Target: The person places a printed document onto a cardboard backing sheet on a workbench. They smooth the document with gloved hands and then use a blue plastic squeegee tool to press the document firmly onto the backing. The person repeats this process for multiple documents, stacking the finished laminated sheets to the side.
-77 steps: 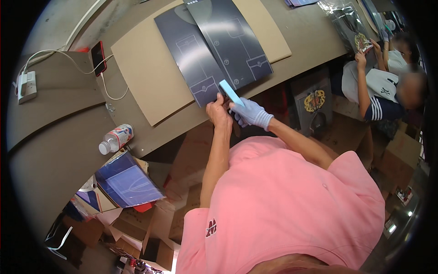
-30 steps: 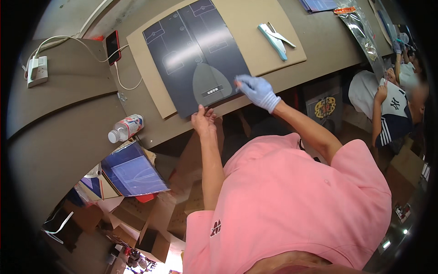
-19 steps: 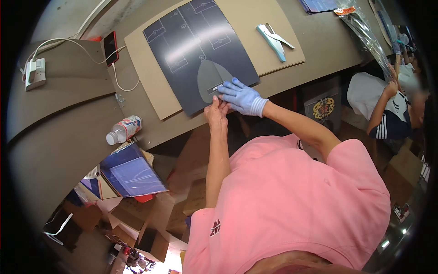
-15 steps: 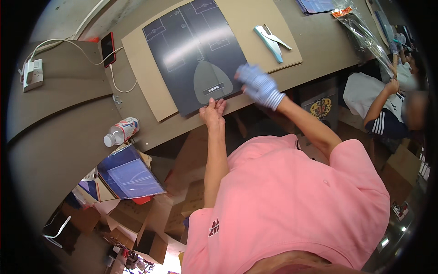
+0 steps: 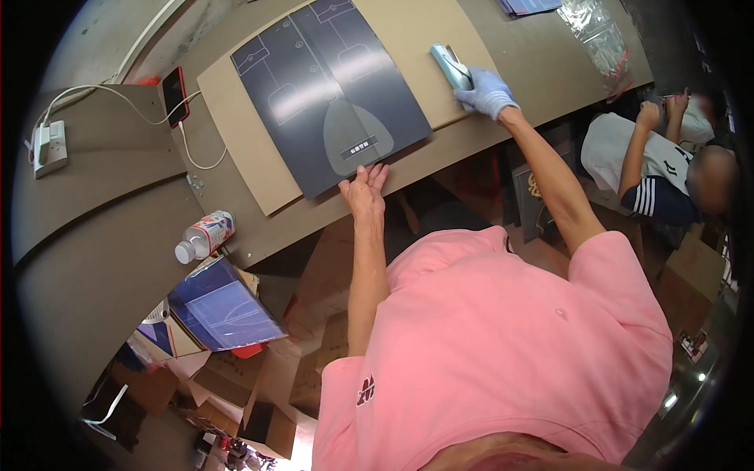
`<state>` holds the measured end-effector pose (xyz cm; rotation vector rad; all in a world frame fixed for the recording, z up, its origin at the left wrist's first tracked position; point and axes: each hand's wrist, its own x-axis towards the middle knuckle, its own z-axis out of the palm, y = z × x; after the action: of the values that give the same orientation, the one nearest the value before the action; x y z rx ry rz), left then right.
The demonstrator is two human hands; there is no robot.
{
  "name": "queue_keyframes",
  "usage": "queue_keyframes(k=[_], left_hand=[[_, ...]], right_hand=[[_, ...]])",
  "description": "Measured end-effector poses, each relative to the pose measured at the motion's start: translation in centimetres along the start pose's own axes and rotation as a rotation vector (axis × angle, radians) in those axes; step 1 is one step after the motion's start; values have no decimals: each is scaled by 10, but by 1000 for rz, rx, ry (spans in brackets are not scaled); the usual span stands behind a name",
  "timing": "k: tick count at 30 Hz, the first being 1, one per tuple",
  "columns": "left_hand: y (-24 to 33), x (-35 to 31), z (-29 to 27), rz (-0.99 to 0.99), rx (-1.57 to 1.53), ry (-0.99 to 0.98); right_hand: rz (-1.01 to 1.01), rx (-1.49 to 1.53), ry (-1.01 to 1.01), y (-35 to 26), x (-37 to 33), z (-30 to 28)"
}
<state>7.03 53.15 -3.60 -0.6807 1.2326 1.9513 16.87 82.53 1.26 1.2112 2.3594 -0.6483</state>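
A dark blue sheet (image 5: 318, 102) printed with pale outlines and a grey rounded patch lies on a larger tan board (image 5: 251, 169). My bare left hand (image 5: 365, 192) rests palm up at the sheet's near edge, its loosely spread fingertips touching that edge. To the right, my right hand (image 5: 488, 94), in a light blue glove, is closed around a pale blue plier-type stapler (image 5: 450, 66). The stapler lies over the right part of the tan board, its handles partly covered by the glove.
A red-edged phone (image 5: 176, 98) with white cables lies at the left, near a white power strip (image 5: 51, 149). A labelled bottle (image 5: 206, 235) lies by the table's corner. Clear plastic bags (image 5: 597, 43) sit at the far right. Another person (image 5: 652, 161) sits beyond the table's right end.
My right hand has moved right from the sheet's edge to the stapler and closed on it; the stapler's handles have come together. My left hand stays at the sheet's near edge.
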Motion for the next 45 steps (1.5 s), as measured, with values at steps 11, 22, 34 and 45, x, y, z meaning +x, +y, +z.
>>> queue_keyframes(k=[11,22,34,45], left_hand=[[3,-16,20,178,18,-74],[4,-28,38,223,13,-28],[2,-29,30,241,-79,-105],[18,-2,-7,141,6,20]], right_hand=[[111,1631,-711,-12,-155,89],[-79,1021,-220,-63,-139,110],[135,1062,-275,-76,-128,100],[-13,912,-354,-41,-136,117]])
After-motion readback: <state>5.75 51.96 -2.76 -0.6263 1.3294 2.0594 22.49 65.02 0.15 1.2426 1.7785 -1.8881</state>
